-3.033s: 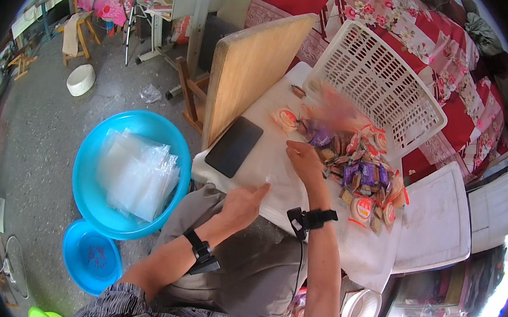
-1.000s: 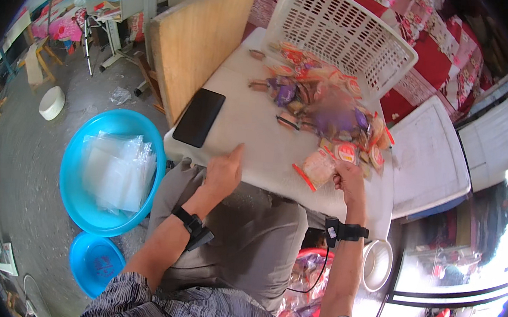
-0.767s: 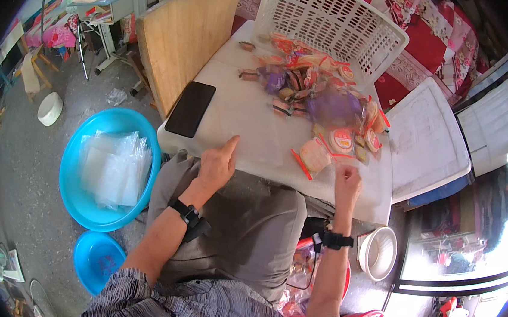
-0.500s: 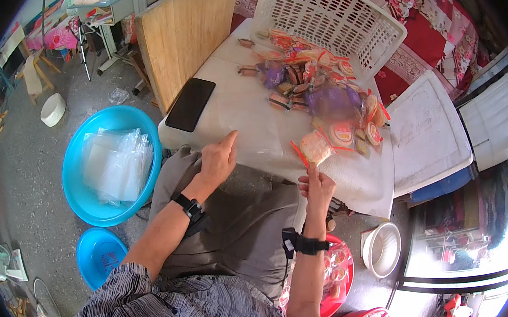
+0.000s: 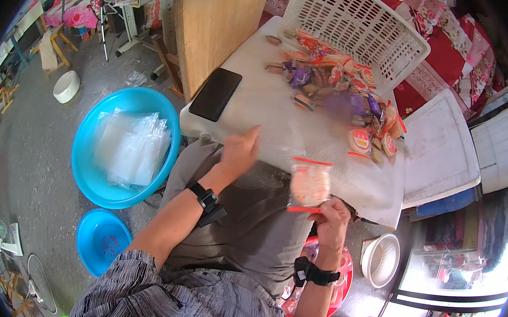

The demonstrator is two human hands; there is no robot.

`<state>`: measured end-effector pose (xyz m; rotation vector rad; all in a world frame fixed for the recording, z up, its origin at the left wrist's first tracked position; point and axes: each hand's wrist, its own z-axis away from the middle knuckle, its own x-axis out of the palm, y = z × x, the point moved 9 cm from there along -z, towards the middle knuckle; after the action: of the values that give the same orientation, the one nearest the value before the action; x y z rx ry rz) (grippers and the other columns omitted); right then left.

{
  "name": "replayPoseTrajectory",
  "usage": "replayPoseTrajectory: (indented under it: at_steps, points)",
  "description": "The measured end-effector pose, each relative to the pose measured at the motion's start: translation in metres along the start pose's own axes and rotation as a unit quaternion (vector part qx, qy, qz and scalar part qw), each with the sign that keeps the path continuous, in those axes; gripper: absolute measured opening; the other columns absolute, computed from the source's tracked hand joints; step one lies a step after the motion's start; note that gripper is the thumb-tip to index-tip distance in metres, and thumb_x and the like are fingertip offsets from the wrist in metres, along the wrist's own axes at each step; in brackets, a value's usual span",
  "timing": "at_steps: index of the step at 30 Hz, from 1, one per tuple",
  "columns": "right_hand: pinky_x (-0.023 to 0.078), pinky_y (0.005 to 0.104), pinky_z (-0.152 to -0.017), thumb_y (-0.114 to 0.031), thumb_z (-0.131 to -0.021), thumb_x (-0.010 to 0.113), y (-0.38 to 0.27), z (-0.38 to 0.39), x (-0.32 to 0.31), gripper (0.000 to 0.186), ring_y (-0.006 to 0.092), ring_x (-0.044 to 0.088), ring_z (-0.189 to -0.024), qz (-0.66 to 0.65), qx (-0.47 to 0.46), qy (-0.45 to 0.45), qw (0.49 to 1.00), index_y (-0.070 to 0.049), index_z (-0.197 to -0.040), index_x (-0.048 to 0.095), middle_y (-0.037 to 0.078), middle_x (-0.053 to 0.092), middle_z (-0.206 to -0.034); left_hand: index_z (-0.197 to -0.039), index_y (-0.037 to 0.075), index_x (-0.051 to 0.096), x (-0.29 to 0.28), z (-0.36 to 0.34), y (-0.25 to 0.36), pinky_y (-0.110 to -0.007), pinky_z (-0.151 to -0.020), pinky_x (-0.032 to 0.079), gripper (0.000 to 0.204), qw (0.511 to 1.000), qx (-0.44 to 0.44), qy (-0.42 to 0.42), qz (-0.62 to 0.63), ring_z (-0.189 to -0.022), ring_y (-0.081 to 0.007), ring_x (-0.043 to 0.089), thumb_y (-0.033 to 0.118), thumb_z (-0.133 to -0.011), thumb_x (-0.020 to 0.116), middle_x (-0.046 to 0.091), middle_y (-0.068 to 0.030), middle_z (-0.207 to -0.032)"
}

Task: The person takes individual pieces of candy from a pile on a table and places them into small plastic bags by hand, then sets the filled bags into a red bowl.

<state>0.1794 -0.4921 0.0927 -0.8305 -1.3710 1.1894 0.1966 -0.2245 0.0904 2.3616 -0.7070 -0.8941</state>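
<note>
Pinching a red-edged biscuit packet (image 5: 310,183) by its corner, the right hand (image 5: 332,221) hangs beside the white-topped table (image 5: 256,101); whether the left hand (image 5: 239,155) grips anything, I cannot tell.

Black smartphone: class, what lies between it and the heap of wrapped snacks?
In the head view, a stretch of white tabletop lies between the smartphone and the snack heap.

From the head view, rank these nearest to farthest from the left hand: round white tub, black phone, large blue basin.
1. Black phone, on the white table, ahead and left of the left hand.
2. Large blue basin, farther left, holding clear bags.
3. Round white tub, on the floor beyond the basin.
</note>
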Motion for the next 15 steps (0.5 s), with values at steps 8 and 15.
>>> replayPoseTrajectory:
  at_steps: [8,15]
  points:
    - [0.047,0.0237,-0.049,-0.009,-0.077,0.055,0.036,-0.023,0.041,0.011,0.0118,0.054,-0.051,0.01,0.073,-0.065,0.995,-0.003,-0.068,0.055,0.005,0.058,-0.065,-0.1,0.002,0.059,-0.004,-0.002,0.009,-0.046,-0.053,0.044,0.02,0.999,0.015,-0.009,0.047,-0.061,-0.0384,0.058,0.008,-0.082,0.053,0.059,-0.0205,-0.068]
    - [0.047,0.0237,-0.05,-0.01,-0.081,0.055,0.045,-0.044,0.04,0.012,0.012,0.055,-0.054,-0.057,0.023,0.026,0.998,-0.003,-0.072,0.056,0.005,0.057,-0.064,-0.107,0.004,0.057,0.001,-0.002,0.012,-0.047,-0.056,0.045,0.029,0.996,0.047,-0.064,0.039,-0.065,-0.0389,0.058,0.005,-0.079,0.051,0.061,-0.0189,-0.073]
